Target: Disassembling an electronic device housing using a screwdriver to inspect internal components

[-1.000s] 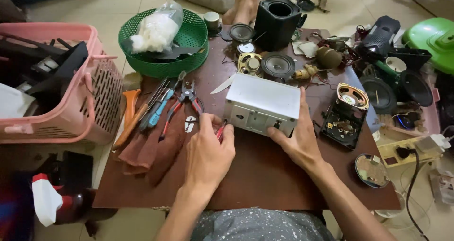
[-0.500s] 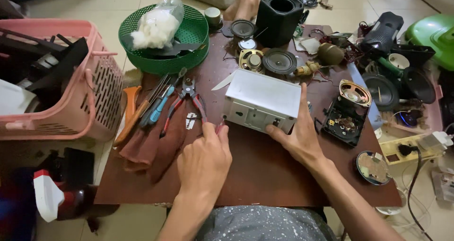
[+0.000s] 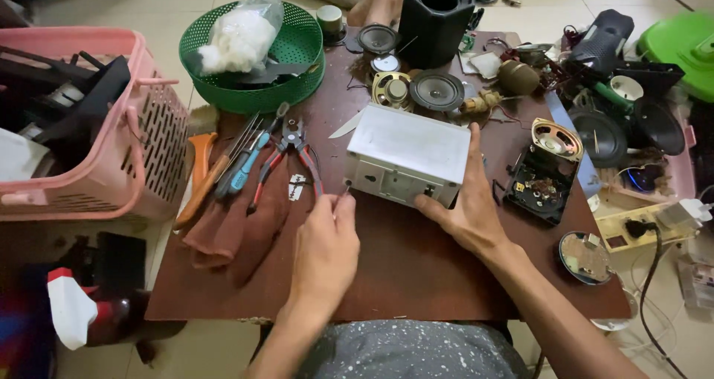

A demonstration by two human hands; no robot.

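Two hands at the white box (image 3: 407, 156) mid-desk (image 3: 416, 275): your right hand (image 3: 462, 208) stays pressed flat on its side, your left hand (image 3: 325, 249), now nearer, pinches a thin screwdriver (image 3: 343, 194) at its front corner, red pliers (image 3: 286, 156) alongside.

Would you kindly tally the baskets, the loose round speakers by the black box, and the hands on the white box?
Baskets: 2, the pink basket and the green basket.
Round speakers: 3, namely and.
Hands: 2, the left hand and the right hand, at the white box.
Total: 7.
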